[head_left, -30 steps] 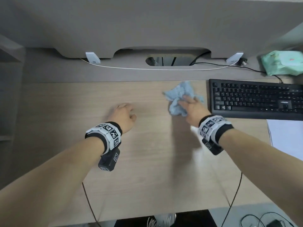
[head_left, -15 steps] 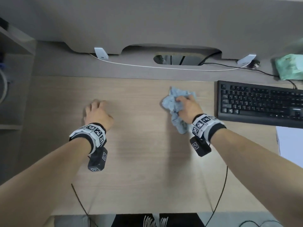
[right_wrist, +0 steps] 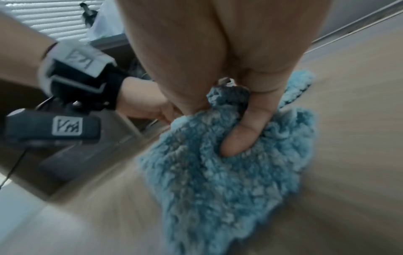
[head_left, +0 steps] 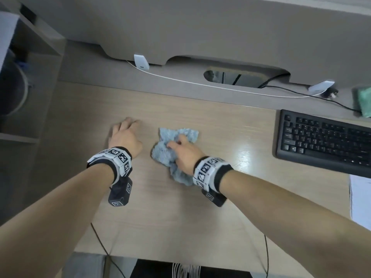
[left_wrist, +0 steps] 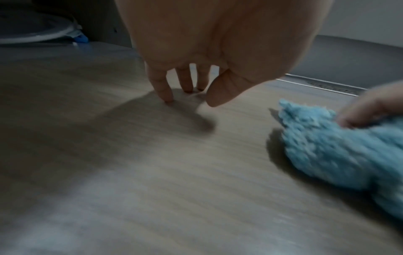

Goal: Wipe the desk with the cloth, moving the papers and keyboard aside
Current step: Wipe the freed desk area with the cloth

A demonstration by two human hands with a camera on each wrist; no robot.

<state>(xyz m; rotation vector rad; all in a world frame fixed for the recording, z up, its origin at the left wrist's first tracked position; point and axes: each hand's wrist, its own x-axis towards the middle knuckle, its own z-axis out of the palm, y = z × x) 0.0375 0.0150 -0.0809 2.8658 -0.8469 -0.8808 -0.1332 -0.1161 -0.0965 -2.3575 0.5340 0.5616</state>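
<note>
1. The cloth [head_left: 174,155], a fluffy pale-blue rag, lies bunched on the desk [head_left: 200,217] near its middle. It looks soft, light and limp, so it should fold under any pressure and drag easily. A loose grab would probably leave a corner trailing.
2. The right hand [head_left: 185,155] sits on top of the cloth. Its fingers [right_wrist: 244,131] curl into the pile and grip a wad of it. Taking it from above at the bunched centre seems the sound hold, with the palm pressing it flat to the wood.
3. The left hand [head_left: 125,137] rests at 9 o'clock of the cloth, just beside it and not touching it. Its fingers [left_wrist: 162,86] hang relaxed, tips on the desk, and hold nothing.
4. The keyboard [head_left: 325,143] lies at 3 o'clock, well apart from the cloth. It is likely rigid and moderately heavy, so best slid by its long edges; its cable may tug.
5. The papers [head_left: 360,197] show at 4 o'clock on the frame's edge. They are thin and would slide or crease.
6. No container shows plainly. A green packet [head_left: 364,104] lies at 2 o'clock; its contents cannot be told.
</note>
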